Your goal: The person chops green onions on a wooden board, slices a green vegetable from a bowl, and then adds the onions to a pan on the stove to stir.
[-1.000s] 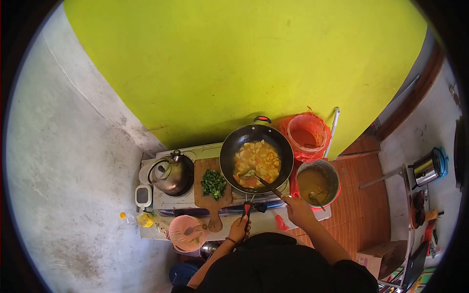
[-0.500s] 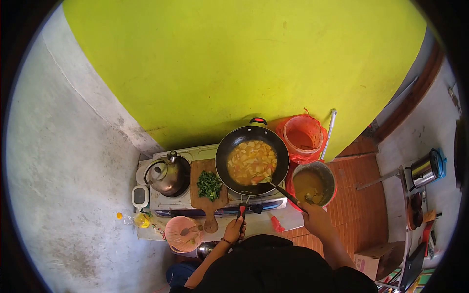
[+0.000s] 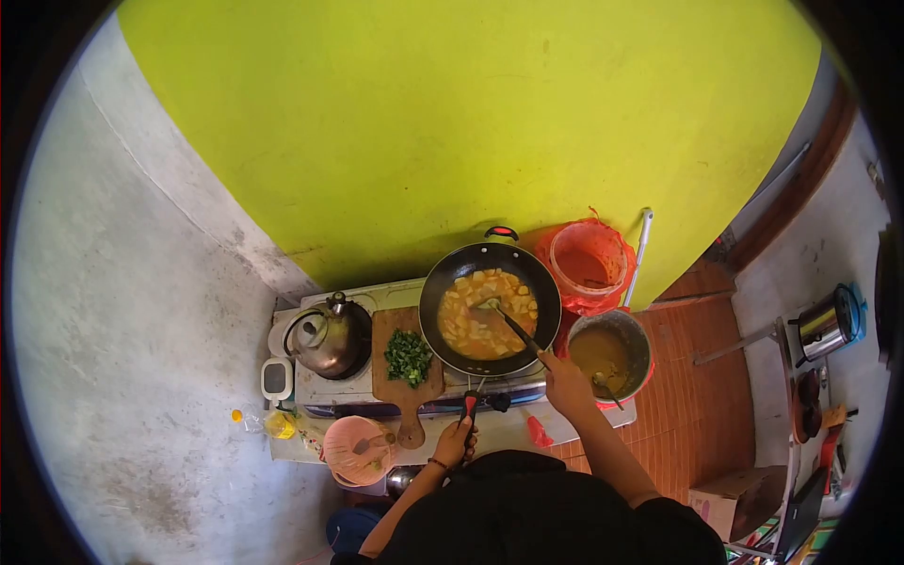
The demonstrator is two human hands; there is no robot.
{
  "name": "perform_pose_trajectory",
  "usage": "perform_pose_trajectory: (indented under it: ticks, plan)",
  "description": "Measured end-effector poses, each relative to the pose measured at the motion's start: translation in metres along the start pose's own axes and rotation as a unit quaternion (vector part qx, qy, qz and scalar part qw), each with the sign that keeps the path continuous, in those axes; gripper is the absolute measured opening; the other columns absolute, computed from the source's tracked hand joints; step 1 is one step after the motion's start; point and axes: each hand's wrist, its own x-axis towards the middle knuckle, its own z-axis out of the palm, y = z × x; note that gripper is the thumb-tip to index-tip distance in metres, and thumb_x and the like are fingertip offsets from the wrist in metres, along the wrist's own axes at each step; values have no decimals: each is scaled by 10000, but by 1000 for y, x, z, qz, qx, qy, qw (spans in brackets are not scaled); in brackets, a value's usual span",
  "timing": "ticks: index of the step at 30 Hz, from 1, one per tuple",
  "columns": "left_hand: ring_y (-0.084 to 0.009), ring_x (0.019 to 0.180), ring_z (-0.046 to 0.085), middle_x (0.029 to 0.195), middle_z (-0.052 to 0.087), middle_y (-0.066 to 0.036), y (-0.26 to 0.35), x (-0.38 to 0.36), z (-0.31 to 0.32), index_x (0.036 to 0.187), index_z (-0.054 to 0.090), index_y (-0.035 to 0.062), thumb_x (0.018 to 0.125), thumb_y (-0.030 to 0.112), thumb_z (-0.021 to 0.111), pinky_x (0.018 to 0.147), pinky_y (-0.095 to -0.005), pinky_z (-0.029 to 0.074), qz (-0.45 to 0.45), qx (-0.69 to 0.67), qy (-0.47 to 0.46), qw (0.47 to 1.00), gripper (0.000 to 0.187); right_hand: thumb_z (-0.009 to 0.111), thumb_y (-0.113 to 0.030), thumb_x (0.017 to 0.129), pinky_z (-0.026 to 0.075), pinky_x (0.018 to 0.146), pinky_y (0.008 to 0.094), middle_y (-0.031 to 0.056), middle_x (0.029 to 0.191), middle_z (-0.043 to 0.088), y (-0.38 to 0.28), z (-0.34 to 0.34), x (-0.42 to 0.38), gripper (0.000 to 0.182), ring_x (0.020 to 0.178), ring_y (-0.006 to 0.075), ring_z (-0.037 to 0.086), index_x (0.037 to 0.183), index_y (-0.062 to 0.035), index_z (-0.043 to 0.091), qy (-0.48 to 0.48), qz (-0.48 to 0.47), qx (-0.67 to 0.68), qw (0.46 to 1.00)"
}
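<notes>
A black wok [image 3: 434, 325] sits on the right side of the stove [image 3: 400, 297], filled with pale chunks in an orange-yellow sauce [image 3: 459, 322]. My left hand [image 3: 455, 443] is closed around the wok's black-and-red handle [image 3: 470, 406]. Gripped in my right hand [image 3: 569, 386] is the black handle of a spatula [image 3: 517, 328], whose head rests in the middle of the food. Left of the wok, chopped green leaves [image 3: 408, 358] lie on a wooden cutting board [image 3: 411, 432].
A metal kettle [image 3: 331, 341] stands at the stove's left. Right of the wok are a grey pot [image 3: 643, 344] of brownish liquid and a pink bucket [image 3: 588, 256] in red plastic. A pink basket [image 3: 356, 452] and an oil bottle [image 3: 280, 425] are at the front left.
My right hand has moved left and up, carrying the spatula head from the wok's near edge into the middle of the food. My left hand keeps its hold on the handle.
</notes>
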Motion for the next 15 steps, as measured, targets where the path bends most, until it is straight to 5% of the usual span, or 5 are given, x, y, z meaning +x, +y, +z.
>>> perform_pose_trajectory:
  ticks: [15]
  plan:
    - [-85,450,417,619,477,0,-2,0,2,919,520,34,924,488,480,411,-228,348,5,-5,12,1000,455,474,-49,842,499,636,507,238,874,591,12,-18,-10,378,748,422,616,1207,-120,544,4,37,-100,994]
